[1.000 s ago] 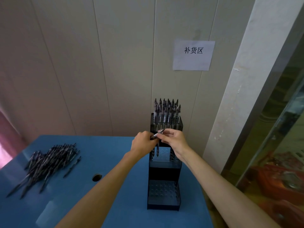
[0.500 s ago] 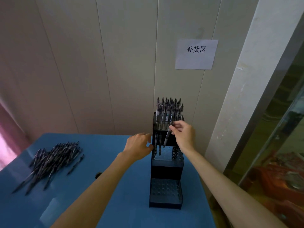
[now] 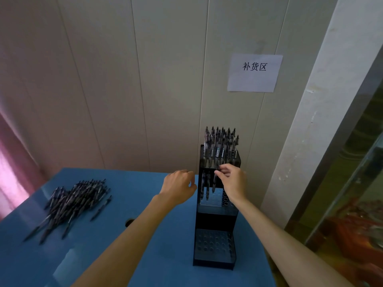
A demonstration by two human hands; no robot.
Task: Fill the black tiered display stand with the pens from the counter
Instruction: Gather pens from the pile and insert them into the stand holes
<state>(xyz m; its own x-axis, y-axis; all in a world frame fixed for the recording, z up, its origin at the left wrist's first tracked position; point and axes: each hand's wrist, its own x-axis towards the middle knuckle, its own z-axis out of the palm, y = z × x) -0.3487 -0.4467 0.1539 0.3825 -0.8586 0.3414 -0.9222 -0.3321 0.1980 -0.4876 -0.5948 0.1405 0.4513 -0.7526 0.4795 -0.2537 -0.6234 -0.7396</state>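
Three tiers make up your black display stand (image 3: 216,212), which sits at the right end of the blue counter (image 3: 116,255), close to the counter's right edge and just in front of the panelled wall (image 3: 124,79). Its top tier is packed with upright pens (image 3: 220,146), the middle tier holds only a few along its left side, and the bottom tier shows bare holes. The loose pile of pens (image 3: 72,201) lies well apart, on the counter's left side.

Your right hand (image 3: 233,184) pinches the top of one pen (image 3: 214,182) and is lowering it, tip down, into the middle tier beside those already seated. Your left hand (image 3: 179,188) hangs just left of the stand with fingers loosely curled, holding nothing that I can see.

The stand looks tall and narrow, so a sideways push from a pen that misses its hole could rock it, and there is little counter to its right to catch it. The crowded top tier overhangs your fingers; brushing it might lift or tilt those pens. Letting go before the tip finds a hole would leave the pen leaning.

You have plenty of open counter between stand and pile for reaching across; mind the dark round hole (image 3: 129,222) in the counter along that path.
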